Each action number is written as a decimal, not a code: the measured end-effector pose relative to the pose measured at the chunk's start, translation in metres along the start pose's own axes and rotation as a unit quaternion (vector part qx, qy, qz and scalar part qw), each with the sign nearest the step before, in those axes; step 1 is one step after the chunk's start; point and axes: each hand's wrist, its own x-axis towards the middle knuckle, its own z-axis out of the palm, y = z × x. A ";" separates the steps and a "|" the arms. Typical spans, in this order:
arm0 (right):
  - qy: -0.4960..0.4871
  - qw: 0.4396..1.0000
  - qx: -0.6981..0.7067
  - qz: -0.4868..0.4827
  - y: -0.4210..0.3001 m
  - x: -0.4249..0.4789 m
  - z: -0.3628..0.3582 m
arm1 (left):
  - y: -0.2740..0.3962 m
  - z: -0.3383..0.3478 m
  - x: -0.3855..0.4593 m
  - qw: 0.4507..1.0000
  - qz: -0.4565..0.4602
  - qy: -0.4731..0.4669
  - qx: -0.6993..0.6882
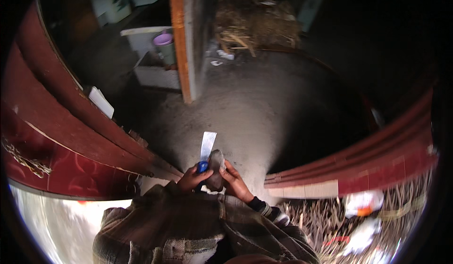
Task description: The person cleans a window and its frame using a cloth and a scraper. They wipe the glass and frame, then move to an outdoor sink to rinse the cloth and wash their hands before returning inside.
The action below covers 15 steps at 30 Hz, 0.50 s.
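My left hand (195, 177) is closed around the blue handle (202, 167) of a tool with a flat, pale metal blade (208, 145), which looks like a putty knife or scraper. The blade points up and away from me, over the grey floor. Just to its right, my right hand (234, 181) grips a rough, grey-brown stone-like piece (216, 170) by its right side. The left thumb reaches to the near left side of that piece. Both hands are close together in front of my plaid garment, and part of the handle is hidden by the left fingers.
Dark red door frame sides (354, 161) flank me left and right. Ahead stands an orange-edged post (179, 34), with a lilac-rimmed container (163, 40) in a grey trough left of it. A straw heap (258, 19) lies farther back. Bundled sticks (318, 216) and plastic bags (364, 204) are at lower right.
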 end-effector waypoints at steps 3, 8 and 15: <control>-0.099 0.991 -0.050 0.072 -0.056 0.042 -0.037 | -0.002 0.008 0.054 0.997 0.026 0.055 -0.046; -0.197 0.949 -0.247 0.009 -0.109 0.121 -0.059 | 0.055 0.031 0.099 0.980 0.062 0.147 -0.122; -0.294 0.921 -0.244 0.081 -0.123 0.226 -0.036 | 0.063 -0.002 0.135 0.908 0.058 0.401 -0.103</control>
